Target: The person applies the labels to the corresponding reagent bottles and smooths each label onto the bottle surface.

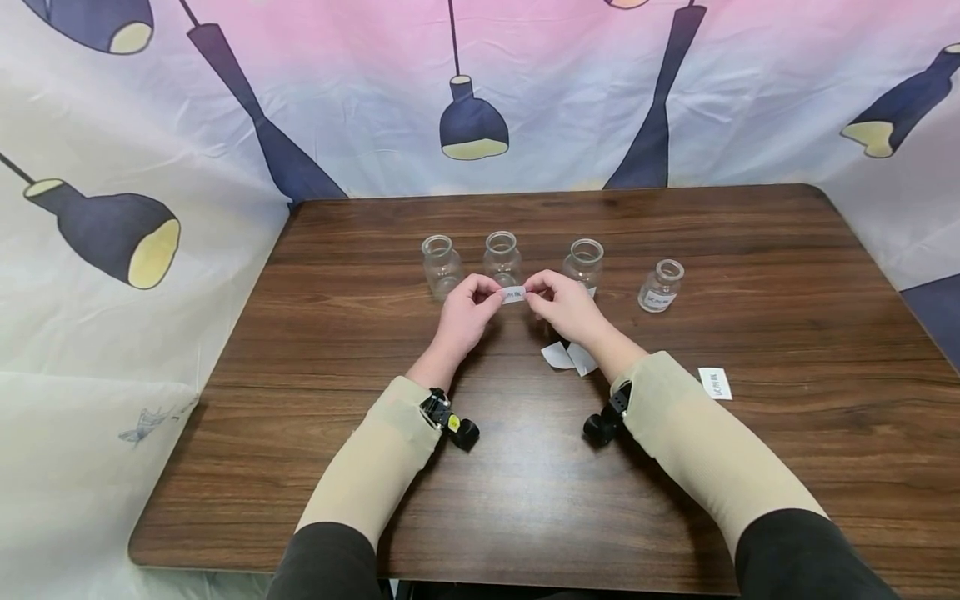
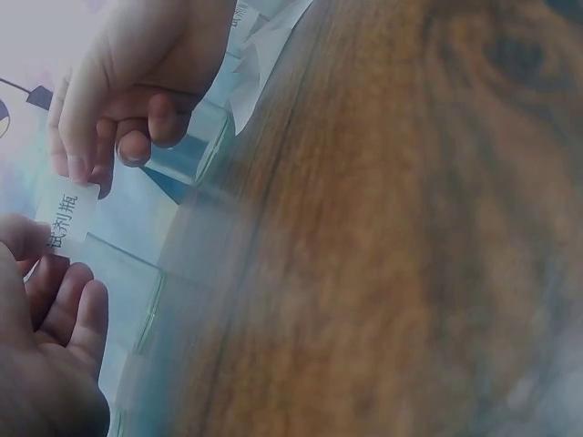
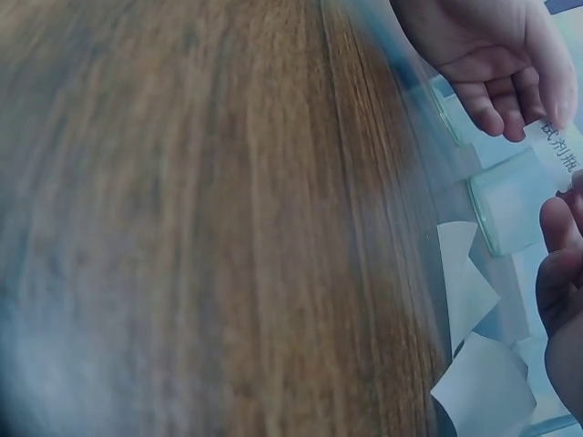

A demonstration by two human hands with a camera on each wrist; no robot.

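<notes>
A small white label (image 1: 513,294) with dark printed characters is stretched between both hands. My left hand (image 1: 467,315) pinches its left end between thumb and finger, and my right hand (image 1: 566,308) pinches the right end. Just behind the label stands a clear glass bottle (image 1: 502,254). Another glass bottle (image 1: 441,265) is behind the left hand. Beyond the right hand is a third bottle (image 1: 583,257), partly hidden, with a bit of white label showing. In the left wrist view the label (image 2: 71,218) is held in front of the glass.
Further right, a smaller glass bottle (image 1: 661,287) bears a white label. Crumpled white paper pieces (image 1: 557,356) lie under the right wrist. A printed label (image 1: 715,383) lies flat beside the right forearm. A patterned cloth (image 1: 390,108) hangs behind the brown table (image 1: 315,333).
</notes>
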